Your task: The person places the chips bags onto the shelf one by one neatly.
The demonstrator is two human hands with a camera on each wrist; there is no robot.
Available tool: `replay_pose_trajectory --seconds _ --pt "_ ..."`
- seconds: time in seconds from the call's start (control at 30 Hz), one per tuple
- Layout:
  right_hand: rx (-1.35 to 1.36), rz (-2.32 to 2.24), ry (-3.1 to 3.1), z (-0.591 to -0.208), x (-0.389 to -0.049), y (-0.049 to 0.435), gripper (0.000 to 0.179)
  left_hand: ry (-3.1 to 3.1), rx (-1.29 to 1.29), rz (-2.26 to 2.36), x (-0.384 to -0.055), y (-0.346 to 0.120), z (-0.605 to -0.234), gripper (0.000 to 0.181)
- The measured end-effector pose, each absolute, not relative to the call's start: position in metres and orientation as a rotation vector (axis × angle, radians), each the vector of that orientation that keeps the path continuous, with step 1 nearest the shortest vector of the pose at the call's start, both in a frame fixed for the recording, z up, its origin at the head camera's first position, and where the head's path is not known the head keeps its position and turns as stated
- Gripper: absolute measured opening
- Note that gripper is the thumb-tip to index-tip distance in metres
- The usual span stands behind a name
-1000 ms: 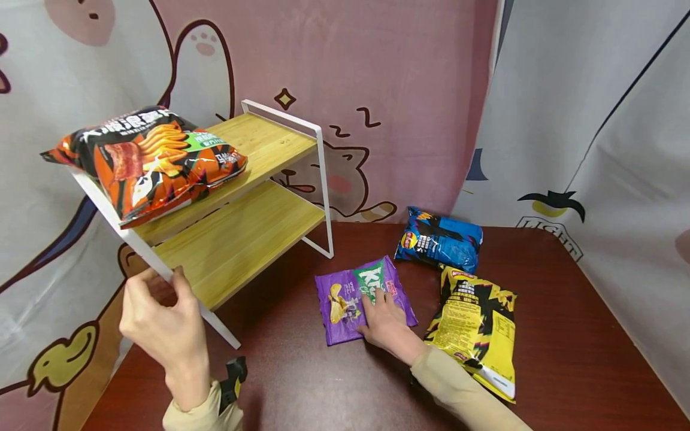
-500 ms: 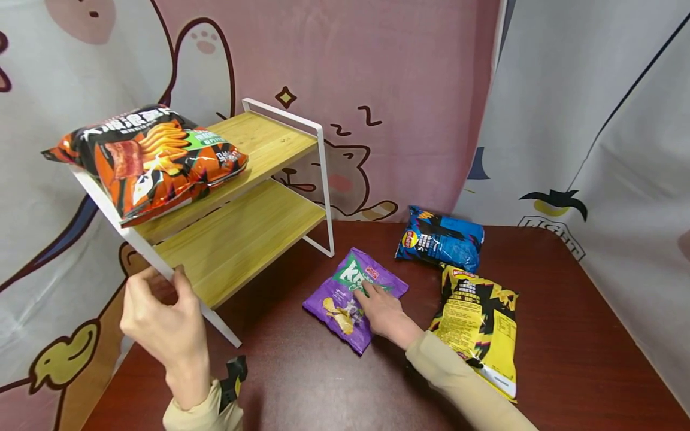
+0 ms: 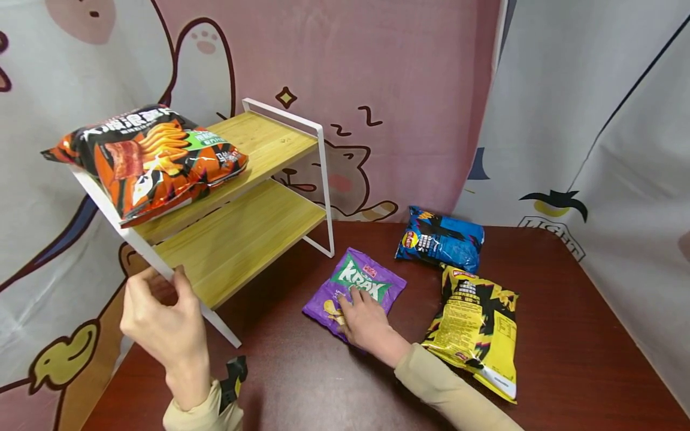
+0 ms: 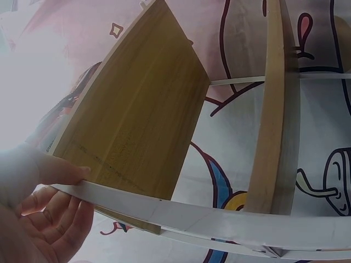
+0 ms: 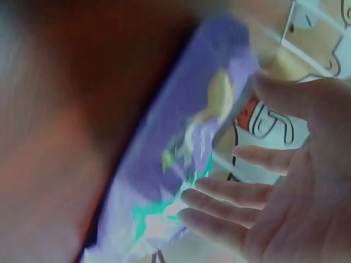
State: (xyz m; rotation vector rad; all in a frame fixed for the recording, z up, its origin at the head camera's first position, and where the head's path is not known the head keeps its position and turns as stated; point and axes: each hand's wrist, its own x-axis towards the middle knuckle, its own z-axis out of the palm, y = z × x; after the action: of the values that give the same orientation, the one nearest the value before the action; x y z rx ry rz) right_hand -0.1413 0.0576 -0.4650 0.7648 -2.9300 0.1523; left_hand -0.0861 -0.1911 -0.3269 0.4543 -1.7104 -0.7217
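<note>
A purple Krax chip bag (image 3: 372, 270) lies flat on the dark red-brown table. My right hand (image 3: 369, 326) is over its lower part, fingers extended and covering some of the chip picture. In the right wrist view, the fingers (image 5: 222, 194) are straight in front of the bag (image 5: 181, 120) and are not curled round it; contact is hard to tell. My left hand (image 3: 167, 320) grips the white metal frame of a two-tier wooden rack (image 3: 259, 218). In the left wrist view, the thumb lies on the white bar (image 4: 181, 211), with fingers behind it.
An orange-and-black chip bag (image 3: 162, 161) sits on the rack's upper shelf. To the right lie a blue chip bag (image 3: 444, 239) and a yellow chip bag (image 3: 474, 329), close together. A patterned curtain (image 3: 409, 108) hangs behind the table (image 3: 566, 335).
The purple bag has turned counterclockwise and shifted slightly left under my right hand. The right hand has since slid toward the bag's lower left. My left hand stays on the frame.
</note>
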Motion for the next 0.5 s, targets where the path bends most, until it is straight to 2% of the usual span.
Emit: replay_pose_trajectory --seconds 0.1,0.2,0.5 --pt "0.787 0.096 -2.969 -0.4700 -0.1362 0.0514 0.067 -1.710 0.449 -0.723 -0.0864 -0.1907 -0.3271 0.024" --pt "0.828 0.028 -3.015 -0.4712 -0.1353 0.0502 0.068 -1.707 0.446 -0.724 -0.0867 -0.1906 -0.3272 0.024" --pt "0.996 0.023 -3.070 -0.4625 -0.1405 0.0591 0.053 -1.707 0.446 -0.715 -0.0862 -0.1913 -0.3275 0.024"
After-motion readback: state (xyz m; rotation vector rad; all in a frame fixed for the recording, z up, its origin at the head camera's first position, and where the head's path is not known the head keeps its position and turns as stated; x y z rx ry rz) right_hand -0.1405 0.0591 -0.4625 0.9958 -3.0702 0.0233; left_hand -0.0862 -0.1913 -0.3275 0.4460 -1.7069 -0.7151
